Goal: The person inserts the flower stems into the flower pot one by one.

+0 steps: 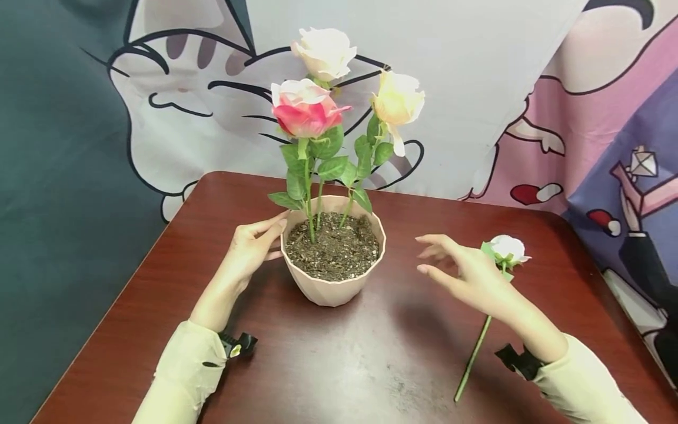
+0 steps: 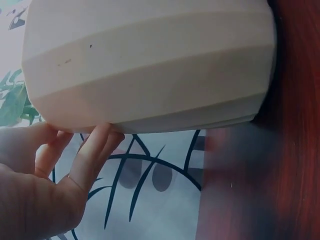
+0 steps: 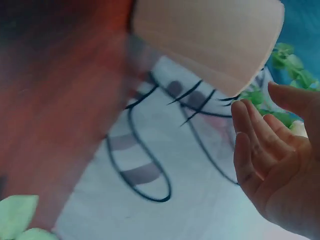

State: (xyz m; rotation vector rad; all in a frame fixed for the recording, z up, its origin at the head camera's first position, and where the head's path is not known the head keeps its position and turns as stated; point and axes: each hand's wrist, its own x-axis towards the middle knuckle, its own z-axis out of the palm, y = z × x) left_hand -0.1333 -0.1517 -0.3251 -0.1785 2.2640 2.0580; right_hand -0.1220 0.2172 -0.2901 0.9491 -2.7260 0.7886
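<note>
A cream faceted flowerpot (image 1: 331,291) with dark soil (image 1: 339,250) stands on the table. Three artificial roses rise from the soil: a pink-and-white rose (image 1: 307,112), a white rose (image 1: 325,53) and a pale yellow rose (image 1: 398,100). At the pot's left side my left hand (image 1: 249,250) touches the outer wall near the rim, its fingers fairly straight; the left wrist view shows the fingertips (image 2: 102,131) against the pot. My right hand (image 1: 471,274) hovers right of the pot, apart from it, with loosely bent fingers and nothing held. Below and behind it lies another white rose (image 1: 508,248).
The reddish-brown table (image 1: 339,365) has its left edge beside my left arm. Close behind it hangs a cartoon-cat cloth (image 1: 450,135). The loose rose's long green stem (image 1: 474,356) runs toward the front, left of my right wrist.
</note>
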